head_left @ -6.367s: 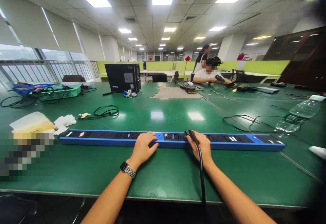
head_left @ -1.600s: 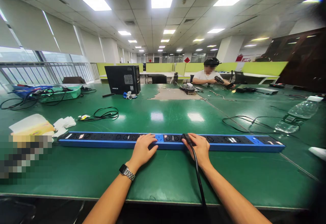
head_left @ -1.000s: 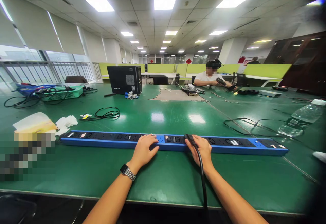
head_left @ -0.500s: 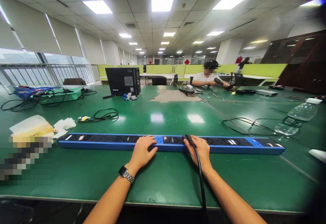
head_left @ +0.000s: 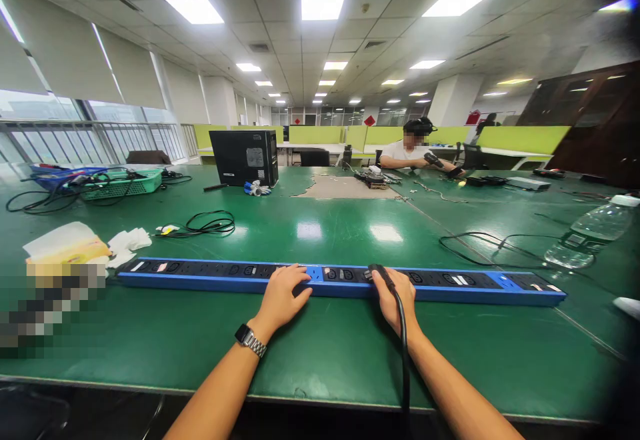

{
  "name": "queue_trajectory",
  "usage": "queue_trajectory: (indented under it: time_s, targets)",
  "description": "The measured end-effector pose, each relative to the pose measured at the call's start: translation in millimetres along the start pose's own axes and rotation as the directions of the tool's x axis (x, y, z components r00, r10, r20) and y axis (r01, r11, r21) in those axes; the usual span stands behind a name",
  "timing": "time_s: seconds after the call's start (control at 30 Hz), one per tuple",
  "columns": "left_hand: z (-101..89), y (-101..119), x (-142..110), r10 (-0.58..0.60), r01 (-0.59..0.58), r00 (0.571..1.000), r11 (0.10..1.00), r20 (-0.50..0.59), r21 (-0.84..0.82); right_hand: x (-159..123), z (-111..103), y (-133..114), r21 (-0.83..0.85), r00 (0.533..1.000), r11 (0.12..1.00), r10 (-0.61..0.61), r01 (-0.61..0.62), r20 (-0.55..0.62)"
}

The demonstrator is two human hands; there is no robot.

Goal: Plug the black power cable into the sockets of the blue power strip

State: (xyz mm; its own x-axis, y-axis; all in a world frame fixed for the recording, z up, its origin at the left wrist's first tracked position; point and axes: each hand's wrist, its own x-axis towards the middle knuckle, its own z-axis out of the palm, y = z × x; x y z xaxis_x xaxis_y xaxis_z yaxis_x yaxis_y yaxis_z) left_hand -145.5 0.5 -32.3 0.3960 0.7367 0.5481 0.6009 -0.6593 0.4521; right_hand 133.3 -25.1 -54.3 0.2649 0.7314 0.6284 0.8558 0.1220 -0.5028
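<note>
A long blue power strip (head_left: 210,285) with black sockets lies across the table in front of me. My left hand (head_left: 284,295), with a metal-band watch on the wrist, grips the strip near its middle. Its fingers lie over the top and the thumb is at the front side. Right of it, my right hand (head_left: 397,299) holds a black plug (head_left: 382,275) between thumb and fingers. The plug is tilted just over the sockets, its end towards the left. Whether it touches a socket I cannot tell. From the plug a thick black cable (head_left: 404,353) runs down past the table's front edge.
On the green table (head_left: 320,340) are a coiled black cable (head_left: 210,225), a tissue pack (head_left: 67,247), a water bottle (head_left: 590,233) and a thin cable (head_left: 475,250). Farther back stand a computer case (head_left: 243,158) and a green basket (head_left: 123,185). A person (head_left: 413,150) sits opposite.
My right hand has shifted slightly to the right along the strip, and the plug has tilted more to the side. The cable has swung right. My left hand stays at the same spot on the strip.
</note>
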Motion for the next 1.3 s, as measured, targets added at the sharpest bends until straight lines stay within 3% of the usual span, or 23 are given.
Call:
queue_trajectory:
  time_s: [0.27, 0.43, 0.67, 0.97, 1.17, 1.3]
  targets:
    - [0.5, -1, 0, 0.009, -0.009, 1.000, 1.000, -0.012, -0.006, -4, -4, -11, -0.086, 0.999, 0.995, -0.051, 0.052, 0.010]
    - [0.5, 0, 0, 0.008, -0.008, 1.000, 1.000, -0.003, 0.005, -5, -4, -22, -0.289, 0.990, 0.946, -0.138, 0.144, 0.042]
    - [0.8, 0, -1, 0.006, -0.006, 1.000, 1.000, -0.006, 0.014, -5, -5, -21, -0.344, 0.991, 0.930, -0.131, 0.132, 0.025]
    - [1.5, -1, 0, 0.022, -0.022, 1.000, 1.000, -0.009, 0.018, -3, 1, -8, -0.145, 0.993, 0.984, -0.112, 0.104, -0.048]
    - [0.0, 1, 0, 0.011, -0.011, 1.000, 1.000, 0.001, 0.012, 0, 0, -13, 0.002, 0.971, 0.971, -0.239, 0.239, -0.011]
    - [-0.2, 1, 0, 0.006, -0.006, 1.000, 1.000, 0.003, 0.012, 0, -1, -9, 0.032, 0.963, 0.963, -0.268, 0.268, 0.025]
